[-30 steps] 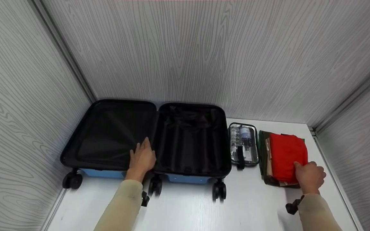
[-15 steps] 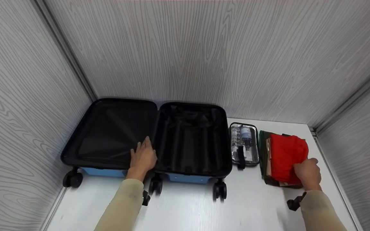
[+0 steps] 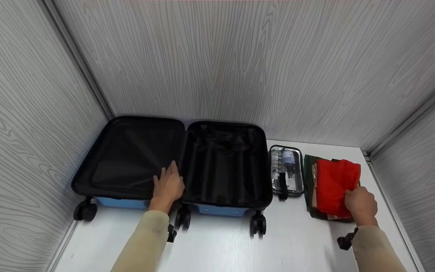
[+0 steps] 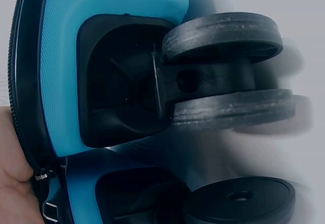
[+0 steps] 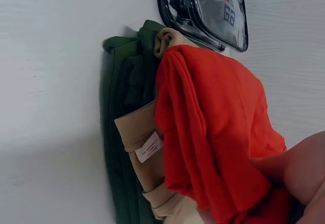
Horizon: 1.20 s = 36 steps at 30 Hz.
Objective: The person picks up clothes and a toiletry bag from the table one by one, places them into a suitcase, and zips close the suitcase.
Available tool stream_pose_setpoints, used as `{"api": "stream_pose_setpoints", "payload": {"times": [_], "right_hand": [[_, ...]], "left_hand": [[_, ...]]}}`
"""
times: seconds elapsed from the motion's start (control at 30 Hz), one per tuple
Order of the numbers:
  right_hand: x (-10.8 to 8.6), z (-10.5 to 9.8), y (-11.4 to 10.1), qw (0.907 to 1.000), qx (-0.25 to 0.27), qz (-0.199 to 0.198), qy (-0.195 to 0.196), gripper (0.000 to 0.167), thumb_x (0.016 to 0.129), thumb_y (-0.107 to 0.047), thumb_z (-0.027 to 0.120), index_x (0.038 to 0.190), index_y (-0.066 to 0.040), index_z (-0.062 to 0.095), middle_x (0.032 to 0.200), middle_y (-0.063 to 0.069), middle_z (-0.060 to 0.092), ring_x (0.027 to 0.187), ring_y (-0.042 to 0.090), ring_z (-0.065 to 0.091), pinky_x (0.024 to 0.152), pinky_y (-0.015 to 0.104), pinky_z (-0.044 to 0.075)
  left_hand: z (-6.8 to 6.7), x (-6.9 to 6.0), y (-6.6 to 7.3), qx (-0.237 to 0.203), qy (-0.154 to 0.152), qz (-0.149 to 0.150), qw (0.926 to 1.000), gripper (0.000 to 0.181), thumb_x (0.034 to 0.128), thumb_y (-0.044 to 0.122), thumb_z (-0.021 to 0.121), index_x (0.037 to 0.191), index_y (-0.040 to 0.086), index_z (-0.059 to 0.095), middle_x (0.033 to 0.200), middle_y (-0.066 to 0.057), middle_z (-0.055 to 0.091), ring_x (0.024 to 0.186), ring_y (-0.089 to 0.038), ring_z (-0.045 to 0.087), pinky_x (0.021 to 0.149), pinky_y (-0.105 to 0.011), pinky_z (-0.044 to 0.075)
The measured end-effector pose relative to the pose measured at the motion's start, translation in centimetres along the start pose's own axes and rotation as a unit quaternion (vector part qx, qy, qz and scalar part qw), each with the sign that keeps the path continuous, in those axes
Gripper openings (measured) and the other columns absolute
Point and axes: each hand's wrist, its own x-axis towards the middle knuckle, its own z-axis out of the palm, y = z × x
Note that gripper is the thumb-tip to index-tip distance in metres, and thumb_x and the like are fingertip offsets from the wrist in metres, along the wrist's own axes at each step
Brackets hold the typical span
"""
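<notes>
My left hand (image 3: 168, 186) rests, fingers extended, on the near edge of an open blue suitcase (image 3: 127, 166), close to where its two halves meet. In the left wrist view only a strip of the palm (image 4: 12, 173) shows beside the zipper. At the right, my right hand (image 3: 361, 204) grips the near right part of a folded red garment (image 3: 332, 183), and the cloth bunches there. Under the red cloth lie a beige garment (image 5: 144, 148) with a white tag and a dark green garment (image 5: 122, 132). The right fingertips are partly hidden in the fabric.
A clear pouch (image 3: 296, 177) with black trim, holding bottles, lies between the suitcase and the clothes. Black caster wheels (image 3: 258, 223) stick out along the suitcase's near side. Grey wood-grain panels (image 3: 221, 68) enclose the white surface (image 3: 217, 253) at the back and both sides.
My right hand has shifted slightly left and its fingers have curled onto the red garment. The garment has gone from flat to bunched. My left hand has stayed in place.
</notes>
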Motion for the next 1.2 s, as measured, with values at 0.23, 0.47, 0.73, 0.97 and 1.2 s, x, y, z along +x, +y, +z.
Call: {"api": "stream_pose_setpoints", "payload": {"times": [0.23,0.47,0.73,0.97,1.2], "right_hand": [[-0.9,-0.9,-1.7,0.9979,-0.009,-0.048,0.043,0.04,0.106,-0.016,0.048,0.1,0.021,0.062,0.088,0.037,0.067,0.071,0.045,0.067,0.055,0.043,0.051],[-1.7,-1.6,-3.9,0.9932,-0.018,-0.09,0.072,0.036,0.104,-0.012,0.048,0.092,0.017,0.065,0.077,0.031,0.067,0.062,0.037,0.065,0.05,0.04,0.048],[-2.6,-2.3,-6.3,0.991,-0.022,-0.106,0.078,0.036,0.102,-0.009,0.045,0.106,0.02,0.064,0.084,0.033,0.069,0.061,0.034,0.065,0.047,0.036,0.048],[-3.3,-2.8,-8.6,0.9869,-0.023,-0.125,0.099,0.032,0.101,-0.011,0.047,0.094,0.014,0.066,0.083,0.032,0.07,0.063,0.038,0.066,0.048,0.041,0.049],[-4.4,-2.4,-11.9,0.9709,-0.029,-0.187,0.147,0.03,0.101,-0.008,0.049,0.085,0.013,0.064,0.074,0.03,0.067,0.057,0.037,0.064,0.05,0.047,0.052]], "left_hand": [[0.1,-0.1,0.0,-0.002,0.005,0.006,1.0,0.065,0.1143,0.021,0.042,0.168,-0.001,0.013,0.173,-0.021,0.024,0.159,-0.046,0.021,0.126,-0.071,0.013],[0.0,-0.3,0.0,-0.006,0.007,0.009,0.9999,0.065,0.1143,0.021,0.043,0.168,-0.001,0.013,0.173,-0.021,0.024,0.159,-0.046,0.021,0.126,-0.071,0.013],[-0.1,-0.3,0.0,-0.002,0.001,0.006,1.0,0.066,0.1144,0.022,0.043,0.168,-0.001,0.013,0.174,-0.02,0.022,0.16,-0.045,0.019,0.126,-0.07,0.012],[0.0,-0.1,-0.1,-0.005,0.003,0.006,1.0,0.066,0.1141,0.021,0.044,0.168,-0.001,0.013,0.173,-0.021,0.024,0.159,-0.046,0.021,0.125,-0.071,0.013],[0.1,-0.2,-0.2,-0.003,0.013,0.015,0.9998,0.065,0.1139,0.021,0.044,0.168,-0.002,0.015,0.172,-0.022,0.028,0.158,-0.047,0.024,0.124,-0.073,0.016]]}}
